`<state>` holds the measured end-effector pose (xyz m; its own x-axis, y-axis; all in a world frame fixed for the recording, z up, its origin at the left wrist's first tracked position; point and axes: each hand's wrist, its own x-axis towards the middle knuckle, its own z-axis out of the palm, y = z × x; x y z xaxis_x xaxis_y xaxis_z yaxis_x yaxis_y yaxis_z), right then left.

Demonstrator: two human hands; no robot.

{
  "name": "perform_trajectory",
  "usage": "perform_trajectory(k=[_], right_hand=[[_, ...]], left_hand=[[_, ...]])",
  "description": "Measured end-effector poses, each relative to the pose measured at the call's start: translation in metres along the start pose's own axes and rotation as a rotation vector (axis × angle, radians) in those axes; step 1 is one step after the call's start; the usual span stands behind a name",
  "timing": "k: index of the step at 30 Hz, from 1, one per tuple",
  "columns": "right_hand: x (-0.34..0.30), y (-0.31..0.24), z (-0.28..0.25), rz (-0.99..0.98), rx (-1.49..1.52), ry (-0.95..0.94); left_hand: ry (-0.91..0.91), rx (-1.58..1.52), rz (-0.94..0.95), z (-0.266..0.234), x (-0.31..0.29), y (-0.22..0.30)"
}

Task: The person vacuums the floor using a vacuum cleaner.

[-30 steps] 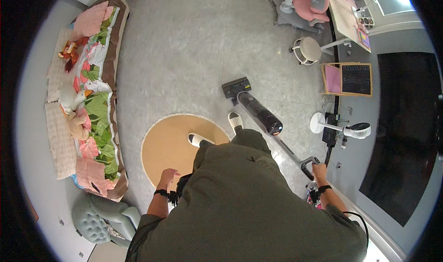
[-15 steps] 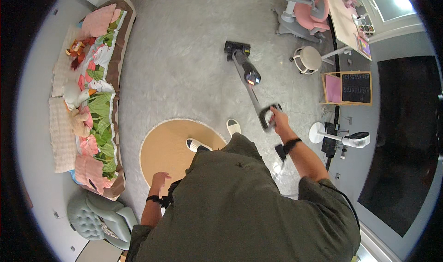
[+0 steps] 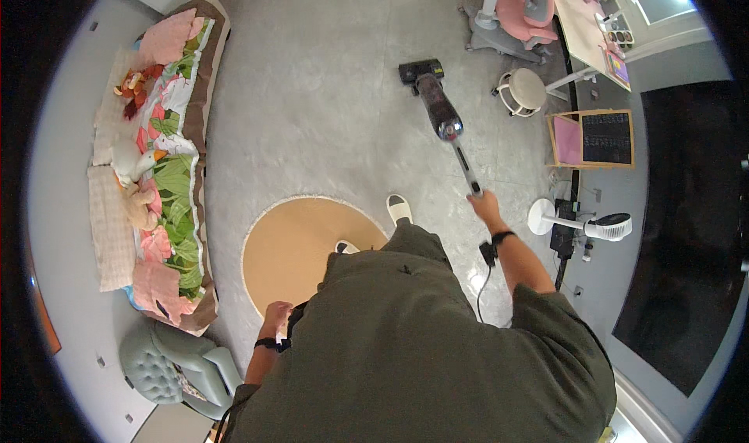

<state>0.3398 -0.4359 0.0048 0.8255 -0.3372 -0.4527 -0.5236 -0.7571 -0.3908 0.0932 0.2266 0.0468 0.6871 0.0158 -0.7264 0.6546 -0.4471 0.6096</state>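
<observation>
My right hand (image 3: 485, 206) is closed around the handle end of a cordless stick vacuum cleaner (image 3: 445, 120). Its dark, rounded body slants away from me to the far left, and the flat black floor head (image 3: 420, 71) rests on the grey floor. A black strap with a small dark box and a cable is at my right wrist. My left hand (image 3: 277, 316) hangs low by my side over the edge of the round tan rug (image 3: 292, 240), fingers loosely bent, holding nothing that I can see. A black band circles that wrist.
Along the left stands a sofa with cushions (image 3: 161, 287) and soft toys; a pale green armchair (image 3: 160, 365) is nearer. To the right are a pink desk chair (image 3: 519, 20), a round wheeled stool (image 3: 524, 90), a small chalkboard easel (image 3: 608, 138) and a white fan (image 3: 581, 224).
The vacuum cleaner's floor head has moved right and slightly farther away, with my right hand shifting right. The handle has turned in my grip. My left hand has drawn in slightly, its fingers less stretched.
</observation>
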Motion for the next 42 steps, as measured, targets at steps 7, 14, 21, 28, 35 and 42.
perform_trajectory(k=[7,14,21,28,35,42], right_hand=[[-0.197,0.063,0.034,0.452,0.238,-0.128],[-0.329,0.0,0.016,0.618,0.658,-0.125],[-0.309,-0.015,0.006,0.613,0.781,-0.121],[-0.144,0.013,-0.007,0.391,0.58,-0.019],[0.025,0.042,-0.048,0.281,0.871,-0.014],[0.052,0.016,-0.04,0.23,0.767,-0.053]], left_hand=[[-0.103,0.165,0.531,-0.032,0.069,-0.068],[-0.06,-0.164,-0.111,-0.022,0.058,-0.109],[0.015,0.303,0.232,-0.038,0.028,-0.108],[0.033,0.329,0.163,-0.007,0.017,-0.062],[-0.035,0.508,0.553,-0.003,0.027,-0.101],[0.037,0.024,-0.072,0.018,-0.03,-0.04]])
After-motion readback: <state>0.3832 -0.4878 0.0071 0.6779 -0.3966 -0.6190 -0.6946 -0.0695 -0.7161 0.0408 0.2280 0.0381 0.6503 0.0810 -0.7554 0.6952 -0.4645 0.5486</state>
